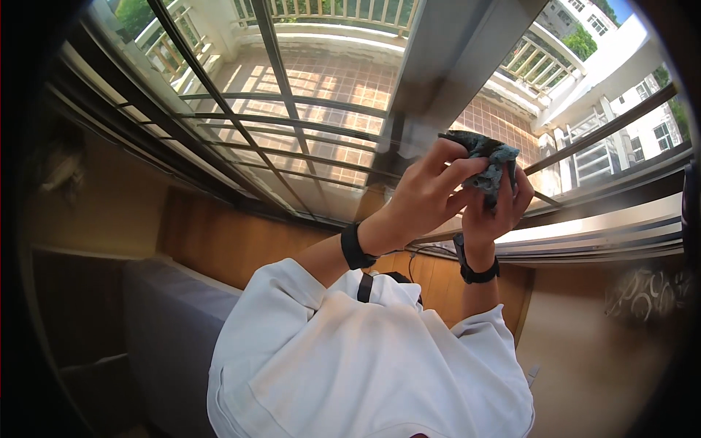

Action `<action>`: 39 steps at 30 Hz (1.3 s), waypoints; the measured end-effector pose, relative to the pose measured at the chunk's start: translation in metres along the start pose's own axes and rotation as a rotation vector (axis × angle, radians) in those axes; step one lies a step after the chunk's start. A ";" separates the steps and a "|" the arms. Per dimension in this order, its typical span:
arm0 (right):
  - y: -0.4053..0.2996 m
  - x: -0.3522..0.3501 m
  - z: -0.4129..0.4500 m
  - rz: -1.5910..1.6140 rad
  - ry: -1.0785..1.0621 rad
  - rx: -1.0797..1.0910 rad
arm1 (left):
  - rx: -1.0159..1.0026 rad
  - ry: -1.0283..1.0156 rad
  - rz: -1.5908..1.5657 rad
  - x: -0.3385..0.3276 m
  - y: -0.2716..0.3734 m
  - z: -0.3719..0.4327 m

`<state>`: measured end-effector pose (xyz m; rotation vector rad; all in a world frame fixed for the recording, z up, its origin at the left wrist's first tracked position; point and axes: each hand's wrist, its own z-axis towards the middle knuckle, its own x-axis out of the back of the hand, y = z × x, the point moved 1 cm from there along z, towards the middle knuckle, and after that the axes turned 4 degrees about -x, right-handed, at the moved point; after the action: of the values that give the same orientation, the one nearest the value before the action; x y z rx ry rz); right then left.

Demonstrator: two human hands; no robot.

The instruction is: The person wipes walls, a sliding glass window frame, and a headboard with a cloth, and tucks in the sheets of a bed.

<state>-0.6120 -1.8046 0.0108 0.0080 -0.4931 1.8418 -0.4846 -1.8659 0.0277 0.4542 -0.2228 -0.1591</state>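
Observation:
A crumpled blue-grey cloth (pixel 491 164) is held up between both hands, in front of the glass door panes at the right. My left hand (pixel 430 189) grips its left side, with fingers bent into the folds. On the cloth's right and lower side, my right hand (pixel 499 205) has its fingers closed around the edge. Each wrist bears a black band. Just behind the cloth stand the glass door (pixel 482 117) and its dark metal frame; whether the cloth touches the glass cannot be told.
Beyond the glass lies a tiled balcony (pixel 323 82) with a railing (pixel 328 11). A grey sofa (pixel 175 295) stands at the lower left. On the wooden floor (pixel 263 230), a thin dark cable (pixel 412 265) runs near the door. A curtain (pixel 649 293) hangs at the right.

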 end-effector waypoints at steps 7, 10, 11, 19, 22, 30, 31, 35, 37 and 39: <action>0.063 0.040 -0.051 -0.064 -0.060 -0.101 | 0.083 -0.180 -0.048 -0.065 0.002 -0.029; 0.074 0.039 -0.082 0.007 -0.128 -0.123 | 0.170 -0.235 0.034 -0.070 -0.005 -0.062; 0.075 0.037 -0.090 -0.001 -0.153 -0.119 | 0.181 -0.233 0.047 -0.069 -0.008 -0.070; 0.060 0.008 -0.125 0.018 -0.258 -0.137 | 0.305 -0.316 0.134 -0.038 -0.027 -0.104; 0.053 -0.013 -0.145 0.038 -0.266 -0.149 | 0.321 -0.404 0.169 -0.017 -0.042 -0.114; -0.021 -0.086 -0.154 0.009 -0.428 -0.191 | 0.389 -0.510 0.173 0.084 -0.095 -0.141; -0.031 -0.098 -0.156 0.005 -0.453 -0.192 | 0.408 -0.508 0.174 0.098 -0.098 -0.142; -0.078 -0.146 -0.156 0.000 -0.482 -0.091 | 0.422 -0.339 0.300 0.156 -0.111 -0.161; -0.105 -0.170 -0.146 0.017 -0.482 -0.087 | 0.472 -0.334 0.273 0.184 -0.117 -0.166; -0.135 -0.185 -0.122 0.083 -0.477 -0.050 | 0.269 -0.104 0.300 0.208 -0.125 -0.161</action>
<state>-0.3986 -1.8993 -0.1016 0.4064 -0.8807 1.9086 -0.2568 -1.9510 -0.1328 0.6744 -0.4136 0.1441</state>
